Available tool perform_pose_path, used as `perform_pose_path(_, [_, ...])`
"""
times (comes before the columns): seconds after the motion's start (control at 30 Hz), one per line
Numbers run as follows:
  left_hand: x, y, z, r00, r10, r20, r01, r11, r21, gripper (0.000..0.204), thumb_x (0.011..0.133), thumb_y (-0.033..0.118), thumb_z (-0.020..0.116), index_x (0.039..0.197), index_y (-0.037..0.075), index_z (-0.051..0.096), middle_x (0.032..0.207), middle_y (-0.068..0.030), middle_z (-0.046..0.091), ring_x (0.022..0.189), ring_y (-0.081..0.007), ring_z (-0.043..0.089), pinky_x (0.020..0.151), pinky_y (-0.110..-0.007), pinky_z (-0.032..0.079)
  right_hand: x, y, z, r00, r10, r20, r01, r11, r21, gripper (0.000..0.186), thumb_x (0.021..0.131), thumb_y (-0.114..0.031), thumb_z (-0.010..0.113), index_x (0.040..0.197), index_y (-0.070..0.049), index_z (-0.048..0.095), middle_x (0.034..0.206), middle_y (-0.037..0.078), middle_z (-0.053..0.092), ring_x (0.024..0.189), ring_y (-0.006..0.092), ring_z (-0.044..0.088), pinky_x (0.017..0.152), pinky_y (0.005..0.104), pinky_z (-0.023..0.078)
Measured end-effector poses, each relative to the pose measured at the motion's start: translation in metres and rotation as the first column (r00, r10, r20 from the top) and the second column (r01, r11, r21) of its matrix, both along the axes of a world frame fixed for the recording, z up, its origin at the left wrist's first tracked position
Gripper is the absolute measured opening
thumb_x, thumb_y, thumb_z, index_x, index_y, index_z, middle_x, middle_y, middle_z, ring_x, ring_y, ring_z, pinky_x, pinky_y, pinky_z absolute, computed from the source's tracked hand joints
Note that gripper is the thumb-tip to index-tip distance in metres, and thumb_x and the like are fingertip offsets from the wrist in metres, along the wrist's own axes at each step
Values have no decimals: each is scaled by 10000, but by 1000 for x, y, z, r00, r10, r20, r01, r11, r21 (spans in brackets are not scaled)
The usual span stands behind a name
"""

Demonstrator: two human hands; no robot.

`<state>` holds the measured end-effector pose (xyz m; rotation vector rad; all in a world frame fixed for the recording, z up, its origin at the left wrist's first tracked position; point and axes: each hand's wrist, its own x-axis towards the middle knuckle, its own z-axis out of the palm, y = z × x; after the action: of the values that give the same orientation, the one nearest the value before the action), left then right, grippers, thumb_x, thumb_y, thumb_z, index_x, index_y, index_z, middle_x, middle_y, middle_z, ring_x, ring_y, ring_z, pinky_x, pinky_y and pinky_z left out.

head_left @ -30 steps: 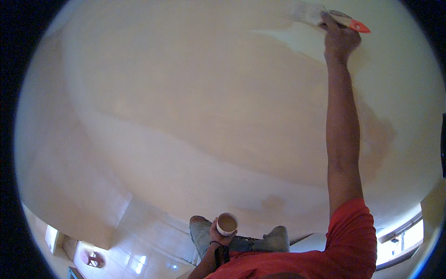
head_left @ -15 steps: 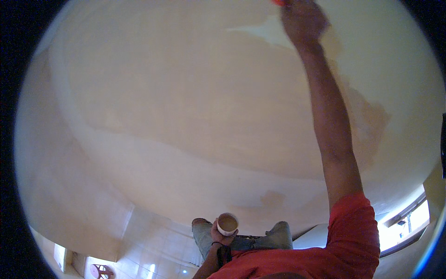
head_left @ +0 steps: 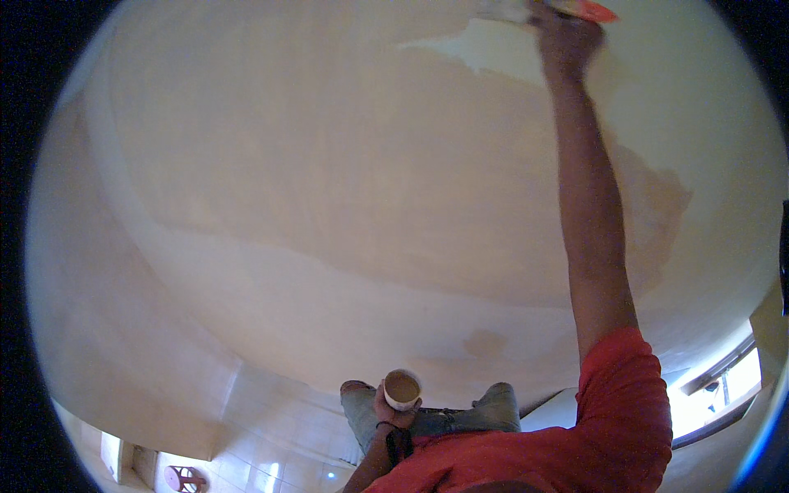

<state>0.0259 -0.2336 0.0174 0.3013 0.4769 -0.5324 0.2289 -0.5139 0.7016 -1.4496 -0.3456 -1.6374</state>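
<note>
My right hand [head_left: 569, 45] is raised at the top of the view, closed around a paintbrush [head_left: 597, 11] with a red handle end. The brush lies sideways, its pale bristle end pointing left against the wall [head_left: 329, 164]. Tan wet-looking paint covers much of that wall, and a pale unpainted patch [head_left: 501, 49] shows just below the bristles. Low in front of my body, my left hand [head_left: 396, 416] is wrapped around a white cup [head_left: 403, 389] of tan-brown paint, held upright. Its fingers are partly hidden by the cup.
A darker tan patch [head_left: 657, 197] marks the wall right of my forearm. A bright window [head_left: 723, 390] is at lower right. Glossy floor tiles [head_left: 271, 448] lie below left, with a small pink stool [head_left: 182, 478] near a wooden-edged opening [head_left: 131, 462].
My right hand has moved right, and the brush now shows more, with its red end right of the hand. More of the pale patch is uncovered. My left hand and cup stay nearly still.
</note>
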Motion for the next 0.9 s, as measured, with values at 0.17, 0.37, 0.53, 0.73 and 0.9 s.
perform_pose_path(0.17, [6, -4, -3, 998, -49, 47, 50, 998, -27, 464, 873, 573, 540, 1205, 257, 613, 1223, -13, 638, 1103, -278, 598, 785, -535, 500, -65, -73, -7, 920, -331, 211, 355, 931, -88, 159, 763, -153, 789, 904, -117, 727, 899, 39, 743, 802, 163, 698, 728, 280, 544])
perform_pose_path(0.37, [8, 3, -12, 994, -60, 94, 64, 997, -40, 482, 875, 590, 531, 1211, 251, 605, 1183, -25, 651, 1036, -286, 625, 753, -507, 516, -61, -51, -33, 516, -636, 573, 825, 190, -532, 264, 746, -108, 729, 1002, -168, 706, 1011, 65, 700, 876, 247, 672, 747, 352, 558])
perform_pose_path(0.53, [8, 0, -13, 997, -41, 58, 43, 999, -23, 470, 887, 586, 509, 1203, 253, 608, 1174, -24, 652, 1021, -289, 628, 745, -498, 515, -58, 6, -101, 766, -440, 468, 557, 92, -825, 328, 712, -94, 723, 1029, -168, 689, 1068, 60, 677, 915, 242, 661, 806, 321, 547])
perform_pose_path(0.73, [5, 3, 4, 998, -56, 22, 57, 998, -14, 455, 899, 569, 497, 1198, 246, 612, 1177, -22, 650, 1028, -291, 622, 755, -499, 509, -60, -60, -63, 874, -478, 85, 420, 656, -627, 111, 815, -105, 742, 919, -92, 707, 940, 45, 710, 856, 161, 678, 776, 292, 546])
perform_pose_path(0.9, [-1, -11, 15, 1000, -22, 19, 22, 1000, -15, 469, 885, 579, 512, 1199, 246, 614, 1166, -22, 655, 1047, -294, 622, 763, -507, 513, -100, -108, -20, 883, -411, 225, 466, 824, -322, 136, 798, -99, 769, 911, -54, 709, 926, 29, 729, 801, 148, 684, 772, 280, 546])
